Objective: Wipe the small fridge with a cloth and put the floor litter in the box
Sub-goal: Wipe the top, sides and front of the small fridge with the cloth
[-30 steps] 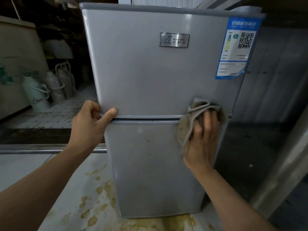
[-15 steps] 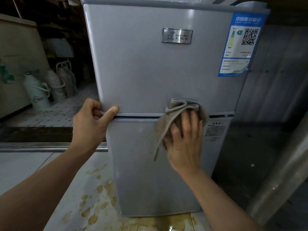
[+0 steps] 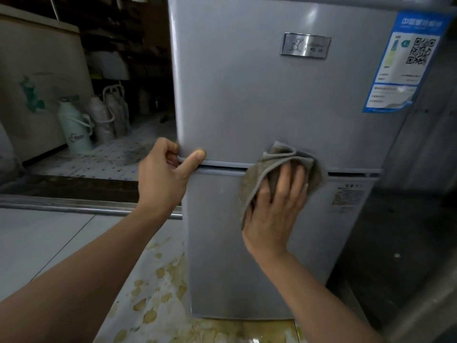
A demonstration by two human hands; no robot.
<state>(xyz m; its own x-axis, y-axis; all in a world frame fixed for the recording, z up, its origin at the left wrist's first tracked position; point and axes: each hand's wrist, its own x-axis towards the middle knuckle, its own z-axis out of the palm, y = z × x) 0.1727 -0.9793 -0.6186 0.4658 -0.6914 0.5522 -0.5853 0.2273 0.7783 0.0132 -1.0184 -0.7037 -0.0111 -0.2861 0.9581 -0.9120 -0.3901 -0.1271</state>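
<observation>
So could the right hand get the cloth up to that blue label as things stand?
Probably yes: the right hand presses the cloth flat on the fridge front, and only bare door lies between it and the blue label.

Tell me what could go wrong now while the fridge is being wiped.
1. The cloth straddles the seam between the doors of the fridge; a fold could snag there.
2. The left hand grips the upper door's corner, so a pull might open it.
3. Yellow stains on the floor at the fridge's base may be slippery.
</observation>
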